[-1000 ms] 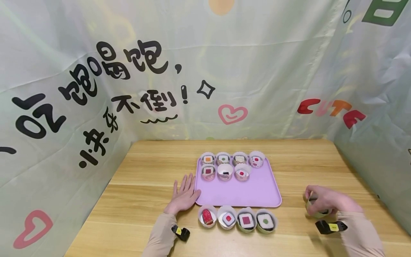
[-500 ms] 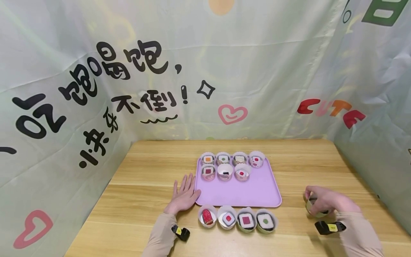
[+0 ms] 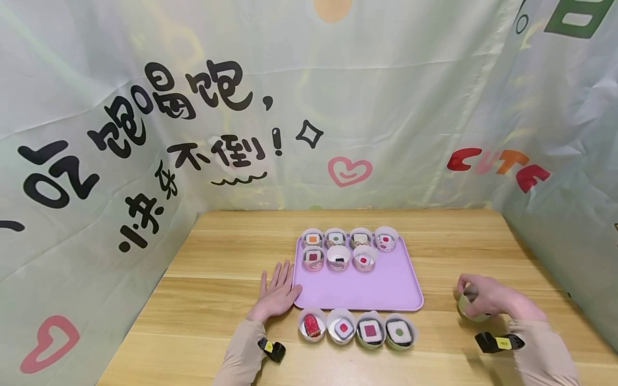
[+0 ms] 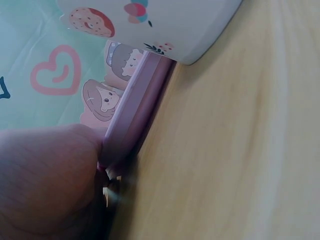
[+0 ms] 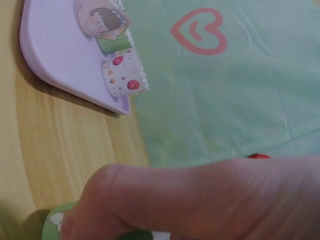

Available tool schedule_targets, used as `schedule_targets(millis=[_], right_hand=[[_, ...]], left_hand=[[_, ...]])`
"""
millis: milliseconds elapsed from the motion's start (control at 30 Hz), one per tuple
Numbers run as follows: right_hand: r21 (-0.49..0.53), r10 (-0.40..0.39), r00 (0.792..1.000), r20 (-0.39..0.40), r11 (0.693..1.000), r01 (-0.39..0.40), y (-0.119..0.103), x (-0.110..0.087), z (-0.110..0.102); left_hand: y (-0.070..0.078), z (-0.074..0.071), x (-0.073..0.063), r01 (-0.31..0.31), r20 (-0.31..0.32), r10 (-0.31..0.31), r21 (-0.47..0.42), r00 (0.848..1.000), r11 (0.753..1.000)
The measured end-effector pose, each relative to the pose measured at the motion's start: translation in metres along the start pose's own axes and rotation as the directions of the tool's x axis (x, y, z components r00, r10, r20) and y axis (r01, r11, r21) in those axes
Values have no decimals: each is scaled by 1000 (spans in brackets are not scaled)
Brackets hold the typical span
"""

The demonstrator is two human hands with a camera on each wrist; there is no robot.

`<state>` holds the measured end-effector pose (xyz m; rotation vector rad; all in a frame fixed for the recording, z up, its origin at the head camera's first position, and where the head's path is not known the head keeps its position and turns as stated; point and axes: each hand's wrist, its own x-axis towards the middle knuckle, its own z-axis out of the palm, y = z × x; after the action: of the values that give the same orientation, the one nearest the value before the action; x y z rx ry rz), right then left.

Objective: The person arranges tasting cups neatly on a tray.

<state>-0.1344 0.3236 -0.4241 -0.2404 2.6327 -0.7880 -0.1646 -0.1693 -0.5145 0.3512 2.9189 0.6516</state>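
Observation:
My right hand (image 3: 492,297) grips a pale green paper cup (image 3: 466,311) at the table's right side. The hand covers much of this cup, and its contents are hidden. In the right wrist view my thumb lies against the green cup wall (image 5: 52,227). My left hand (image 3: 276,296) lies flat with spread, straight fingers, touching the left edge of the lilac tray (image 3: 357,294). Paper cups with toy sushi stand in two rows on the tray, among them a dotted cup (image 5: 125,74) at its back right corner.
Before the tray's front edge stands a row of cups: one with a red-topped sushi piece (image 3: 311,325), a white-and-red one (image 3: 343,328), a purple-centred one (image 3: 370,331) and a green-centred one (image 3: 398,332). Printed cloth (image 3: 405,134) walls the table's back and sides.
The green cup has shifted slightly left and away with my right hand, and the dark patch inside it is now mostly covered. My left hand and the tray have not moved.

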Motion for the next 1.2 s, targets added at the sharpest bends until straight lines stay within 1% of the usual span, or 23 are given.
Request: schedule_targets(millis=[233, 433, 600, 733, 967, 1133, 1200], right_hand=[[-43, -92, 994, -51, 995, 90, -1, -3, -4], [-53, -154, 983, -97, 987, 149, -1, -4, -6], [-108, -217, 962, -164, 974, 201, -2, -3, -7], [-135, -226, 949, -220, 971, 199, -3, -2, -5], [-167, -269, 903, -334, 960, 224, -7, 1, -4], [-164, -251, 889, -383, 966, 202, -11, 3, -1], [-157, -249, 880, -404, 967, 202, -13, 4, 0]], left_hand=[[0, 0, 0, 2, 3, -2, 2, 1000, 1000], [0, -1, 0, 1, 2, -1, 3, 1000, 1000], [0, 0, 0, 3, 2, -3, 0, 1000, 1000], [0, 0, 1, 0, 2, 0, -4, 1000, 1000], [-1, 1, 2, 0, 10, -1, 7, 1000, 1000], [-1, 1, 1, -4, 5, 3, 7, 1000, 1000], [-1, 1, 1, -4, 1, 4, 1, 1000, 1000]])
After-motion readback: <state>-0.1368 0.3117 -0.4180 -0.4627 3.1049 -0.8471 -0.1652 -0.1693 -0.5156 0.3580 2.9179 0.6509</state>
